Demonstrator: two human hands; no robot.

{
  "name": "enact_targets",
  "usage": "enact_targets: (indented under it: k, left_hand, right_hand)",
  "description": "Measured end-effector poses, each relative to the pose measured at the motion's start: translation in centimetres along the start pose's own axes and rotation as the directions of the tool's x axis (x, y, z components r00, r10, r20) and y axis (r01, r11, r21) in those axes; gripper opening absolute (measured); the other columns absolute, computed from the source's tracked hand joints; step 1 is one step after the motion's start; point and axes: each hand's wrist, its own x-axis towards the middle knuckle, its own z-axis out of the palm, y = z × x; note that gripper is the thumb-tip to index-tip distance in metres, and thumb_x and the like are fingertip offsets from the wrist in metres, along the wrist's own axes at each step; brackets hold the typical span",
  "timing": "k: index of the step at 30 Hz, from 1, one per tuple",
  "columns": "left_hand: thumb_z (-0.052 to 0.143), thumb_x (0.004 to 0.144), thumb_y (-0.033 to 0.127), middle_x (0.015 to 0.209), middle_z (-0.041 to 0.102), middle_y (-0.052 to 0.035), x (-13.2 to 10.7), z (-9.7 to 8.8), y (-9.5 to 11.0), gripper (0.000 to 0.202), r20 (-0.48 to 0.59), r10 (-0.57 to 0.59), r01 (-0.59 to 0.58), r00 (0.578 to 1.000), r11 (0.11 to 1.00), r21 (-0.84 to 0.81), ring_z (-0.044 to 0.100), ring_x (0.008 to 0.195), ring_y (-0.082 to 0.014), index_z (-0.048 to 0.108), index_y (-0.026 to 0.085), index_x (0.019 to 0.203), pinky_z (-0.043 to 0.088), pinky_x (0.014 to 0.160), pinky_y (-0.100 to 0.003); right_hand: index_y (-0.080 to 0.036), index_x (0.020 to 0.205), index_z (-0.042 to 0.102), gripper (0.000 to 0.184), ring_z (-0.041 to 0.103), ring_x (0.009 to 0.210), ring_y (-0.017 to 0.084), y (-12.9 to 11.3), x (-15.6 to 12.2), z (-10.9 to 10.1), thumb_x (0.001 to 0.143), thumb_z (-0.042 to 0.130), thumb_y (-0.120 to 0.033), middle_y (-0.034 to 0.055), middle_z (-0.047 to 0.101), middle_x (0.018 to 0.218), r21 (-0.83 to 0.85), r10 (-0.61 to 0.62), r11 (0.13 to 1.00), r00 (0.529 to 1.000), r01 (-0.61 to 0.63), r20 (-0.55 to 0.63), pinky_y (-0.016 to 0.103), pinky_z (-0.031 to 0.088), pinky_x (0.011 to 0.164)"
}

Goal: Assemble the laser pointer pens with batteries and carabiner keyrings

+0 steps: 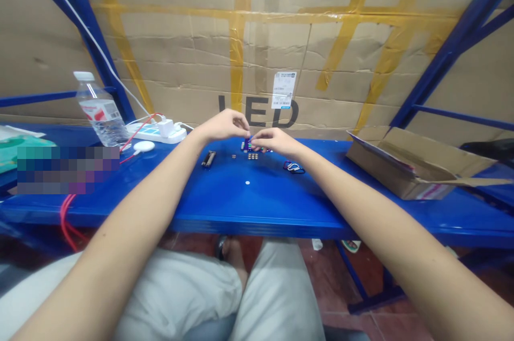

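My left hand (228,124) and right hand (275,140) meet near the centre of the frame, fingertips nearly together over a cluster of small dark-blue pieces (243,146) on the blue tabletop (225,199). My left fingers are bent down into a pinch, with a sliver of dark blue right beneath them; I cannot tell whether I grasp it. My right thumb and fingers are drawn in close beside it, and what is between them, if anything, is too small and hidden to make out.

Just below the cluster, brass-coloured pieces (252,157) lie in short, neat rows, so I judge that much to be set in order. A tiny pair of pieces (234,156) sits apart, left of the rows. Loose and in no row are a dark oblong metal piece (209,159) left of centre, some carabiners (294,167) right of centre and a small white disc (247,182) lower down. The cluster itself I would call unfinished, as both hands are on it; how many pieces remain I cannot say, since my fingers cover part of it. At the right of the frame, a cardboard box (401,164) stands with its flaps open.
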Motion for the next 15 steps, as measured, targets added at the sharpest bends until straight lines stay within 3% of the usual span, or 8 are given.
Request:
enact_targets:
  k: [2, 4, 8, 11, 13, 15]
  left_hand:
    - [0.076, 0.070, 0.032, 0.083, 0.075, -0.0074, 0.3, 1.2, 0.5, 0.023, -0.131, 0.055, -0.063, 0.990, 0.996, -0.058, 0.066, 0.080, -0.0183, 0.072, 0.013, 0.083, 0.050, 0.075, -0.031]
    - [0.075, 0.073, 0.031, 0.080, 0.074, -0.0070, 0.6, 2.4, 0.6, 0.020, -0.197, 0.095, -0.106, 0.976, 0.993, -0.049, 0.066, 0.078, -0.0177, 0.071, 0.013, 0.080, 0.049, 0.073, -0.031]
    - [0.064, 0.082, 0.026, 0.083, 0.074, -0.0068, 0.9, 3.8, -0.2, 0.015, -0.260, 0.084, -0.052, 0.962, 0.990, 0.129, 0.065, 0.079, -0.0180, 0.074, 0.015, 0.083, 0.048, 0.073, -0.031]
    - [0.057, 0.078, 0.012, 0.086, 0.076, -0.0056, 0.6, 4.4, -0.8, 0.021, -0.019, 0.081, -0.072, 0.997, 0.958, 0.277, 0.066, 0.079, -0.0184, 0.076, 0.017, 0.088, 0.046, 0.072, -0.030]
    - [0.053, 0.073, 0.004, 0.085, 0.076, -0.0046, 0.4, 4.8, -0.9, 0.031, 0.168, 0.081, -0.132, 0.982, 0.939, 0.319, 0.067, 0.078, -0.0179, 0.077, 0.018, 0.088, 0.046, 0.071, -0.028]
    - [0.050, 0.069, 0.000, 0.085, 0.076, -0.0051, 0.3, 5.1, -0.8, 0.038, 0.247, 0.072, -0.157, 0.966, 0.926, 0.343, 0.067, 0.077, -0.0176, 0.077, 0.018, 0.088, 0.045, 0.071, -0.027]
  right_hand:
    - [-0.011, 0.092, 0.074, 0.020, 0.065, 0.072, 0.014, -0.4, -0.1, 0.1, 0.084, 0.069, -0.030, 0.0108, 0.077, 0.090, 0.108, 0.020, 0.994, 0.998, -0.026, 0.057, 0.027, 0.051, 0.066]
    - [-0.011, 0.084, 0.072, 0.016, 0.065, 0.067, 0.014, -0.4, -0.2, 0.0, 0.084, 0.070, -0.027, 0.0107, 0.076, 0.084, 0.129, 0.024, 0.991, 0.997, -0.033, 0.075, 0.026, 0.049, 0.061]
    - [-0.013, 0.082, 0.064, 0.006, 0.066, 0.063, 0.016, 0.6, 0.1, -0.9, 0.083, 0.069, -0.014, 0.0097, 0.074, 0.079, 0.056, 0.095, 0.994, 0.994, -0.098, 0.049, 0.026, 0.046, 0.052]
    - [-0.017, 0.089, 0.055, 0.018, 0.068, 0.062, 0.018, 1.8, 0.4, -1.9, 0.083, 0.067, -0.005, 0.0075, 0.073, 0.078, 0.026, 0.169, 0.986, 0.983, -0.167, -0.071, 0.025, 0.044, 0.047]
    - [-0.019, 0.087, 0.049, 0.021, 0.068, 0.061, 0.017, 2.5, 0.6, -2.5, 0.084, 0.063, -0.003, 0.0075, 0.072, 0.078, -0.004, 0.195, 0.980, 0.972, -0.197, -0.130, 0.024, 0.044, 0.046]
    - [-0.019, 0.085, 0.047, 0.023, 0.068, 0.061, 0.017, 3.1, 0.7, -2.9, 0.085, 0.061, -0.002, 0.0077, 0.071, 0.080, -0.033, 0.203, 0.977, 0.966, -0.211, -0.158, 0.024, 0.045, 0.045]
